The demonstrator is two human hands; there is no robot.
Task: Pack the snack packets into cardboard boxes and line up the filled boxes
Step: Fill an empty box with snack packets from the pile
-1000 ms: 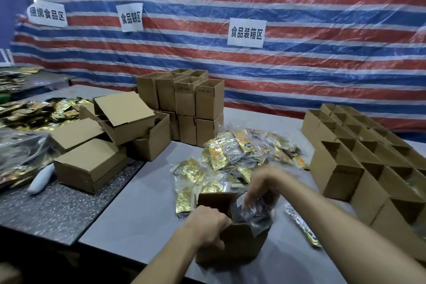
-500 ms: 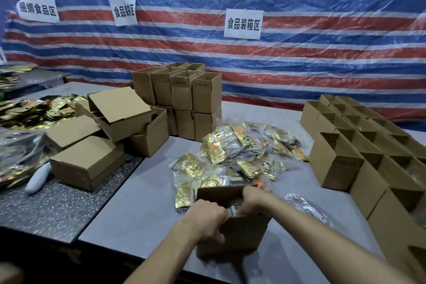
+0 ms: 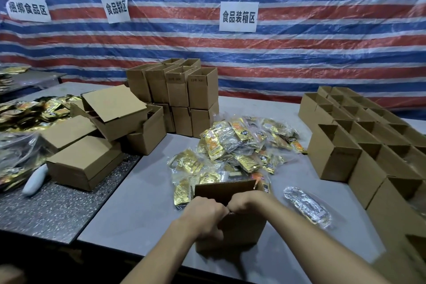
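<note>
Packing spot: the open box [image 3: 239,230] stands upright near the front edge of the grey table [image 3: 138,203], top open, far wall sticking up. There is bare tabletop to its left, up to the seam with the speckled table [image 3: 57,205]. To its right a loose clear packet [image 3: 306,205] lies flat, apart from the box, between it and the rows of open boxes [image 3: 334,152], which run down the right side and out of frame.

Just behind the box is the snack packet pile [image 3: 242,145], up against its far wall. The wrappers are gold and clear, some with orange print, loosely heaped.

Grip: the left hand [image 3: 202,212] has its fingers curled over the box's near rim and holds it. The right hand [image 3: 246,199] comes in from above with fingers bent down into the opening. Its tips are hidden, so I cannot tell if it holds anything. The hands meet at the knuckles and cover the box contents.

At the back are stacked boxes [image 3: 184,90], two tiers. Closed boxes [image 3: 85,161] are heaped on the speckled table, one tilted on top. A white object [image 3: 34,182] beside them is too blurred to name. The boxes in the lower right corner are cut off and smeared.
</note>
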